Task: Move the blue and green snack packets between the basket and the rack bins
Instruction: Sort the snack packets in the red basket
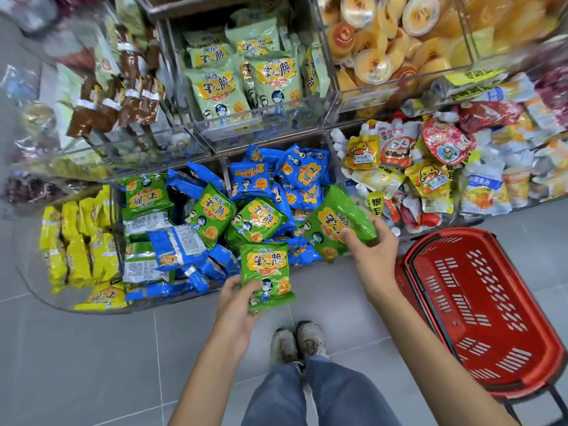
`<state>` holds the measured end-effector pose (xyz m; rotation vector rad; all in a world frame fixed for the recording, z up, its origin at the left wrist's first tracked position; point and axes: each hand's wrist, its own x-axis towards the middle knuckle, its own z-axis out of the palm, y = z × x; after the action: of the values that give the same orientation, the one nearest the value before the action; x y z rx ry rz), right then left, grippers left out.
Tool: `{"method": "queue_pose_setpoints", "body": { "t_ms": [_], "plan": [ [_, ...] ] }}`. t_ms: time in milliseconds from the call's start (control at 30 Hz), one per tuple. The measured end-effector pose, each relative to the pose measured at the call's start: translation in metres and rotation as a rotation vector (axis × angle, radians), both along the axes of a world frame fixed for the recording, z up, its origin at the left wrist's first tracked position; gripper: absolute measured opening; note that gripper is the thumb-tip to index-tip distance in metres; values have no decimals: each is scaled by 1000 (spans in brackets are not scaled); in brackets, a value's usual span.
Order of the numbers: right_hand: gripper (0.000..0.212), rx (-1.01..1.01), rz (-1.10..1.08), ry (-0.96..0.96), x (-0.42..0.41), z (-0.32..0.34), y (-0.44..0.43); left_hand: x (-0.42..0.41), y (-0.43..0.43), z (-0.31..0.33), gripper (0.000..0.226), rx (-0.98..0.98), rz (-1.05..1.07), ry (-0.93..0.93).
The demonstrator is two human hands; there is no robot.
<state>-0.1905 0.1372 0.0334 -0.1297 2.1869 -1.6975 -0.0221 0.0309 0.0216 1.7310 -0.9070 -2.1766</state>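
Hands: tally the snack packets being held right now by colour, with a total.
Green: 2 - near green packet gripped by the left hand, far green packet gripped by the right hand
Blue: 0
Total held: 2

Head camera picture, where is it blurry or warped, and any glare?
Head view: sharp mid-frame, the green packet in the left hand reads clearly; upper corners smear with blur; wide-angle distortion curves the rack bins and red basket; soft glare on the clear bin front.
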Motion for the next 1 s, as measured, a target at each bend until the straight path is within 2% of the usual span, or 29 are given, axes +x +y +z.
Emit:
{"method": "queue_pose_setpoints", "body": {
  "t_ms": [100, 200, 267, 300, 400, 500, 567, 633, 667, 733, 867, 933, 1000],
  "plan": [
    [25, -114, 52, -111, 8, 17, -4, 4, -7, 7, 23, -29, -65, -19],
    [8, -200, 139, -331, 20, 24, -13, 7, -13, 13, 22, -33, -43, -40],
    [30, -159, 208, -438, 29, 23, -21, 7, -16, 17, 25, -31, -51, -24],
    [34, -129, 224, -456, 35, 23, -26, 7, -15, 19, 19, -34, -78, 7],
    [36, -48, 206, -443, 54, 17, -39, 3, -11, 25, 19, 13, -138, 153],
    [36, 57, 245, -241, 69, 12, -48, 3, -9, 28, 38, 40, -172, 251],
    [37, 176, 341, -91, 77, 8, -53, 3, -8, 27, 48, 15, -137, 238],
    [24, 206, 413, -29, 79, 5, -61, 2, -9, 23, 49, -79, -83, 158],
    [20, 202, 412, -67, 77, 3, -65, 3, -10, 21, 47, -139, -55, 112],
    [25, 187, 318, -224, 64, -2, -75, 5, -15, 19, 48, -206, -9, 61],
    [36, 302, 258, -396, 34, -25, -94, 15, -26, 16, 68, -213, 21, 46],
    [47, 365, 246, -456, 28, -35, -105, 19, -30, 11, 64, -212, 17, 46],
    [45, 405, 251, -510, 28, -43, -116, 22, -32, 4, 50, -203, 9, 58]
  ]
}}
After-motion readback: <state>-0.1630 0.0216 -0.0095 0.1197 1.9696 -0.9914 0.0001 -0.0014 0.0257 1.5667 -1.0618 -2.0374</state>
